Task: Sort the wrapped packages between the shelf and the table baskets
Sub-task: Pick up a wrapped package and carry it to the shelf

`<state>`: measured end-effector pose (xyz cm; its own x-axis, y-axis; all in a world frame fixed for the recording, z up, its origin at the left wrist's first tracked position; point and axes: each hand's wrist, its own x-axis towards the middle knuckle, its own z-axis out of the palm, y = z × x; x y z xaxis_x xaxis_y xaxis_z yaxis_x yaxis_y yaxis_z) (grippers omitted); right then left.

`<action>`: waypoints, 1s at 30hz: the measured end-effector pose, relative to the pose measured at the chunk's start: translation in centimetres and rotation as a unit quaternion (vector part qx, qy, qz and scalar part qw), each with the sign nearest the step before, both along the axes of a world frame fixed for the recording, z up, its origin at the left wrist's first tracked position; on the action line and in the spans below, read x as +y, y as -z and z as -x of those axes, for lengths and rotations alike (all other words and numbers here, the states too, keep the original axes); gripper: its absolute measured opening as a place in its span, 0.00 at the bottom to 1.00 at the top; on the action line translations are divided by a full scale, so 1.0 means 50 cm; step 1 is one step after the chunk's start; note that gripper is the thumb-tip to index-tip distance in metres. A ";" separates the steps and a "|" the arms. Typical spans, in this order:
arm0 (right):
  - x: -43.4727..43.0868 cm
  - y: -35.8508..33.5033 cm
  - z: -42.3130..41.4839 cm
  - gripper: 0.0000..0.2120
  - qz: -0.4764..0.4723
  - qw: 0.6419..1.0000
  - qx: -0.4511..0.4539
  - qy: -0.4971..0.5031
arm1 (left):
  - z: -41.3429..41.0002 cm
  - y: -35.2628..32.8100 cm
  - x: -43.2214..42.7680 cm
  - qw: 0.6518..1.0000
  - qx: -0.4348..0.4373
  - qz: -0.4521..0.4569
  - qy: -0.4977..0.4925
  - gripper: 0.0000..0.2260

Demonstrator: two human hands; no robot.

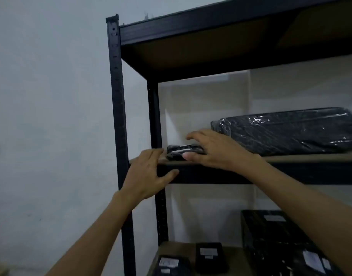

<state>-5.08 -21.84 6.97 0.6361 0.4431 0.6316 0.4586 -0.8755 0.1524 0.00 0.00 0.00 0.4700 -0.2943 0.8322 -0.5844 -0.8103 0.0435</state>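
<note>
package [184,151] | small, flat, black, glossy wrap, white label | on shelf [290,158]

Small package [179,152] at left end of shelf board [310,157], large package [286,130] right of it, further packages [210,255] on lower board [177,248].

Pale grey wall [51,96] (dim light), black metal shelf [115,96].
</note>
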 end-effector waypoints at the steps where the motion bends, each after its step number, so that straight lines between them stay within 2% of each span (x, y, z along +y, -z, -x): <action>1: 0.007 -0.002 -0.010 0.30 -0.008 1.000 0.024 0.016 | -0.011 0.005 0.002 1.000 -0.010 0.003 0.003 0.31; 4: 0.026 0.004 -0.034 0.29 -0.030 0.994 0.078 0.076 | -0.039 0.030 0.000 0.996 -0.088 0.011 0.004 0.25; 7: 0.041 0.008 -0.056 0.33 -0.124 0.987 0.079 0.063 | -0.061 0.041 -0.005 0.990 -0.135 0.031 0.004 0.23; 10: 0.057 0.008 -0.083 0.25 -0.153 0.984 0.066 0.058 | -0.071 0.050 -0.007 0.986 -0.162 0.038 -0.012 0.24; 13: 0.058 -0.008 -0.119 0.18 -0.211 0.962 0.158 0.074 | -0.078 0.059 -0.013 0.983 -0.178 0.051 -0.020 0.26; 16: 0.055 -0.030 -0.128 0.23 -0.245 0.933 0.239 0.110 | -0.082 0.063 -0.014 0.982 -0.180 0.059 -0.024 0.26; 19: 0.066 -0.029 -0.142 0.29 -0.234 0.929 0.246 0.146 | -0.082 0.063 -0.014 0.980 -0.187 0.062 -0.026 0.25; 23: 0.065 -0.016 -0.172 0.22 -0.352 0.899 0.258 0.032 | -0.082 0.064 -0.015 0.980 -0.190 0.059 -0.033 0.25; 25: 0.055 -0.024 -0.170 0.21 -0.387 0.894 0.224 -0.006 | -0.083 0.065 -0.014 0.981 -0.184 0.059 -0.034 0.26; 28: 0.046 -0.053 -0.145 0.27 -0.391 0.899 0.186 -0.064 | -0.082 0.063 -0.013 0.982 -0.177 0.057 -0.035 0.25; 30: 0.039 -0.079 -0.127 0.27 -0.367 0.910 0.167 -0.098 | -0.083 0.063 -0.013 0.980 -0.186 0.059 -0.038 0.25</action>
<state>1.28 -19.87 10.94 0.8008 0.1053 0.5896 0.5302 -0.5826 -0.6160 4.13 -0.67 -3.13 0.1452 -0.1609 0.9762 -0.5163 -0.8540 -0.0640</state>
